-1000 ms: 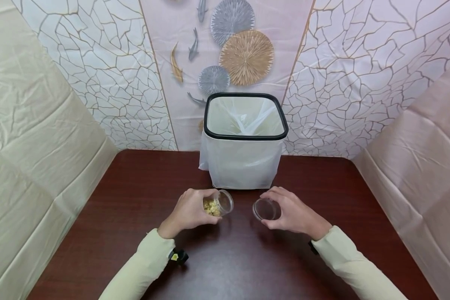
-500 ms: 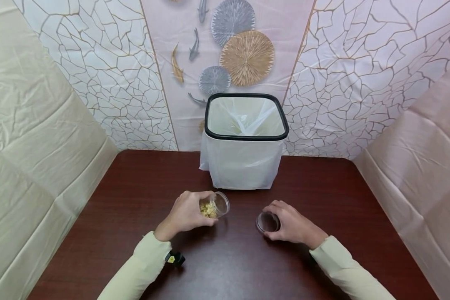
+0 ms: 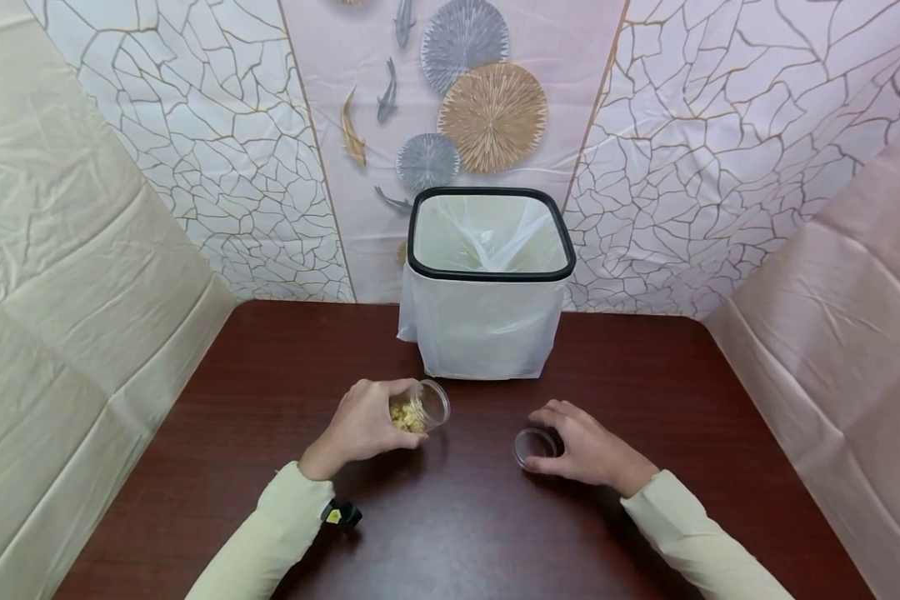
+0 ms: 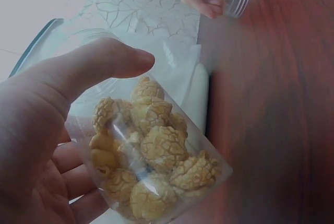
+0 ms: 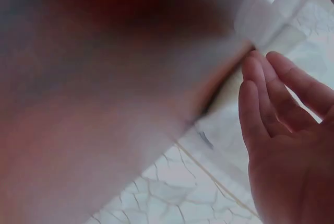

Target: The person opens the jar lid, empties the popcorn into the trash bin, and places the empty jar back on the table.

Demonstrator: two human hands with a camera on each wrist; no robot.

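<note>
My left hand [image 3: 360,425] grips a clear plastic jar [image 4: 203,151] lying tilted, its round mouth toward the right in the head view. Yellow-brown popcorn [image 4: 162,148] fills its lower part. In the left wrist view the thumb lies over the jar's side and the fingers curl behind it. My right hand [image 3: 588,446] holds a clear, round, ridged plastic piece [image 3: 531,444], low over the table. Its thumb crosses the near side and its other fingers are at the far side. In the right wrist view, the fingertips [image 5: 271,59] meet this piece's edge.
A white bin [image 3: 487,329] with a black rim and a plastic liner stands on the dark red table [image 3: 450,525], beyond both hands. Patterned cloth [image 3: 690,167] hangs behind it, and beige cloth walls [image 3: 60,333] flank the table.
The left hand has drifted left with the jar of popcorn. The right hand has moved down and a little right with the clear round piece, which now sits lower and flatter.
</note>
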